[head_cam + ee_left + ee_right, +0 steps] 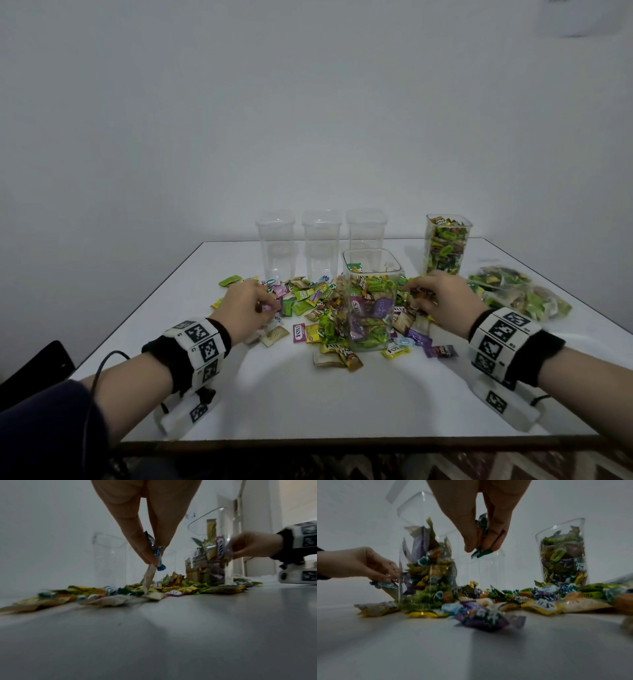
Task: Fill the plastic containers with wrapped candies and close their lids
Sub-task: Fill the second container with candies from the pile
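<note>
A clear square container (pixel 371 301) (pixel 428 563) (pixel 207 563) stands mid-table, partly filled with wrapped candies. Loose candies (pixel 318 308) (pixel 505 597) (pixel 120 593) lie scattered around its base. My left hand (pixel 253 305) (pixel 154 555) is left of it and pinches a few candies just above the pile, a beige wrapper dangling from them. To the container's right, my right hand (pixel 428 298) (pixel 481 549) pinches several candies above the pile. A second container (pixel 447 245) (pixel 563 555), full of candies and lidless, stands at the back right.
Three empty clear containers (pixel 275 243) (pixel 321 245) (pixel 365 233) stand in a row at the back. A clear bag of candies (pixel 517 294) lies at the right edge. The white table (pixel 308 404) has bare surface in front of me. A dark chair (pixel 34 363) sits at left.
</note>
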Available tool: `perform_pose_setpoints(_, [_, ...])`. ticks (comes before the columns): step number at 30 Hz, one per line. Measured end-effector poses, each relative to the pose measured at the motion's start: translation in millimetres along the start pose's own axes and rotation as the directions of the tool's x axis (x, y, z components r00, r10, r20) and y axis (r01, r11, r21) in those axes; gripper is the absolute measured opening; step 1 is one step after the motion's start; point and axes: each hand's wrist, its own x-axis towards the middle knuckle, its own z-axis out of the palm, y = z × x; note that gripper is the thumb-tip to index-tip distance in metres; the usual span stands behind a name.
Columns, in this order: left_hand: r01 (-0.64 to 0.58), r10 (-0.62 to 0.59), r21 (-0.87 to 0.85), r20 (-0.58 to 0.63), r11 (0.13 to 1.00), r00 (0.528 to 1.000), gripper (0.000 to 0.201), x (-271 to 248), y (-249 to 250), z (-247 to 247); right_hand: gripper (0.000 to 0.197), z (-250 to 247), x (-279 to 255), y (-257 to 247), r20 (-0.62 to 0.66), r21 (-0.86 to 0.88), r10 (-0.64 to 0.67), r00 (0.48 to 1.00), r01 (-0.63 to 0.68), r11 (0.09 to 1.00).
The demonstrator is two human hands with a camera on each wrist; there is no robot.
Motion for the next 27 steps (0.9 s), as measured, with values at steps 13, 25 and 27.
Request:
perform_pose_setpoints(13, [-0.174,0.021,-0.443,-0.329,0.88,0.944,0.017,15,76,-35,0.022,-39,-13,-5,-0.263,0.185,-0.017,0.965,0.068,0.98])
perform_pose_setpoints(25, [-0.238,0.098,-0.568,-0.266,0.788,0.959,0.021,59,144,-13,0.035,-64,-8,-25,-0.433,0.334,-0.054,0.9,0.216,0.918])
perform_pose_setpoints(27, [-0.206,0.119,-0.474,-0.207,0.856,0.971,0.017,62,144,-7,0.034,-63,-9,-24,-0.422,0.333,-0.059,0.905,0.215,0.918])
